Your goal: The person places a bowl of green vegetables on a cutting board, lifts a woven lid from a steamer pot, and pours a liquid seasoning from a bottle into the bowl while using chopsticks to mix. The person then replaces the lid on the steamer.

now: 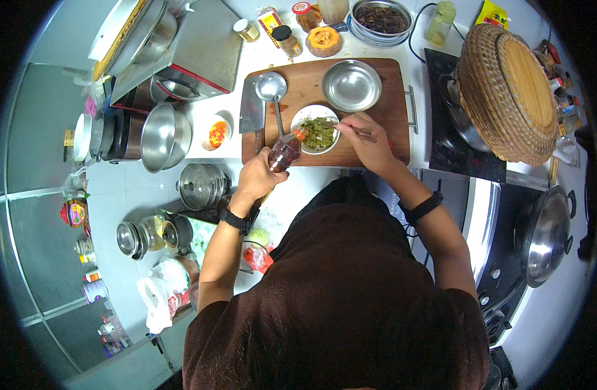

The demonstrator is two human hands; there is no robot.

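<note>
My left hand (258, 176) grips a clear bottle of dark reddish liquid (284, 152), tilted so its orange-topped neck is over the rim of a white bowl (297, 117). Chopped green vegetable (319, 132) fills much of that bowl. At the bowl's right, my right hand (366, 138) holds slim utensils, probably chopsticks (362, 130), whose tips reach toward the greens. The bowl rests on a wooden cutting board (298, 68). A metal ladle (271, 87) and a cleaver (251, 107) lie on the board's left, and a steel bowl (352, 86) sits behind.
Left of the board are a small bowl of chopped red and yellow pieces (216, 134) and a large steel basin (166, 137). Jars (287, 41) line the back. On the right, a woven basket (508, 95) leans above a black cooktop (440, 112). A lidded wok (547, 236) stands farther right.
</note>
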